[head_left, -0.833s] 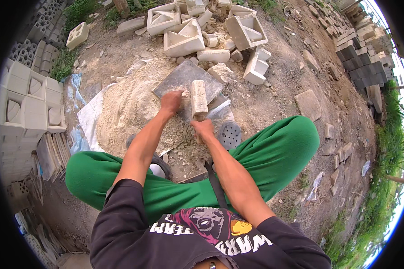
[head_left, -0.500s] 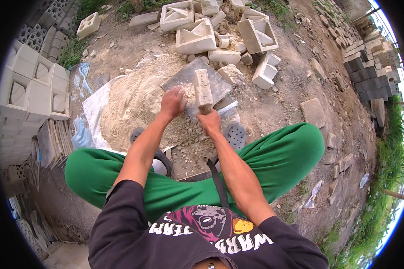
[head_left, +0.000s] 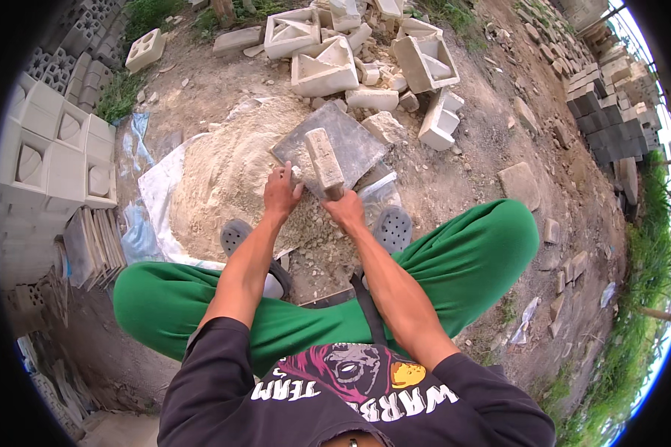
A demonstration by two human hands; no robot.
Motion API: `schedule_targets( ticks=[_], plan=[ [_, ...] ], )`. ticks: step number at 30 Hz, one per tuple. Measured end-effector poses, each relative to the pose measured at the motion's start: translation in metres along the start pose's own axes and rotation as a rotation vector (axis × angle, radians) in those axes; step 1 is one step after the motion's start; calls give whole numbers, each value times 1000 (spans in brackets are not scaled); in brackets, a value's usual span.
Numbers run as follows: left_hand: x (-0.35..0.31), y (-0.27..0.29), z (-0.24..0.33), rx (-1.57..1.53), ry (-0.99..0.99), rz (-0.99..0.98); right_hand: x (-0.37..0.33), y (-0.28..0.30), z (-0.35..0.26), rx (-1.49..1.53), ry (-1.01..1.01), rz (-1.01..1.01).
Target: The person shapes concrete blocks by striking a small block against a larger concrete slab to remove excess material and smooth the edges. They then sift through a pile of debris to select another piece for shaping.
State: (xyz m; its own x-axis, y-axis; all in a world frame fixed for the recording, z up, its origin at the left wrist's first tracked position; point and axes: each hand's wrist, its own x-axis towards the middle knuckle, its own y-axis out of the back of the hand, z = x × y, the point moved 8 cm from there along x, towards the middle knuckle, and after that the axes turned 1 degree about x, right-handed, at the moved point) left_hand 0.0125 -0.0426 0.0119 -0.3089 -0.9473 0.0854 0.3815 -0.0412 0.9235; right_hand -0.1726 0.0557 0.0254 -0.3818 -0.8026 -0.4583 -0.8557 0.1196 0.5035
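Clutching mallet [head_left: 323, 160] in right grip [head_left: 345, 211], with slab [head_left: 359, 140] just beyond. Can't tell hold of left grip [head_left: 282, 194], with powder pile [head_left: 224, 164] just left.

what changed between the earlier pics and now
The left hand has drawn back toward the person. The mallet, gripped in the right hand throughout, now leans further left. The dark slab, powder heap and broken blocks stayed put.

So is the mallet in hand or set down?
In hand: the right hand grips the mallet just behind its pale head, which is over the dark plate; whether head and plate touch, I cannot tell.
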Motion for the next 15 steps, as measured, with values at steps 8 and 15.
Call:
schedule_targets(
  ticks=[8,15],
  plan=[
    [-1,1,2,25,107,-38,0,15,-8,55,137,187],
    [-9,2,9,114,38,-134,8,1,11,-92,-88,39]
  ],
)
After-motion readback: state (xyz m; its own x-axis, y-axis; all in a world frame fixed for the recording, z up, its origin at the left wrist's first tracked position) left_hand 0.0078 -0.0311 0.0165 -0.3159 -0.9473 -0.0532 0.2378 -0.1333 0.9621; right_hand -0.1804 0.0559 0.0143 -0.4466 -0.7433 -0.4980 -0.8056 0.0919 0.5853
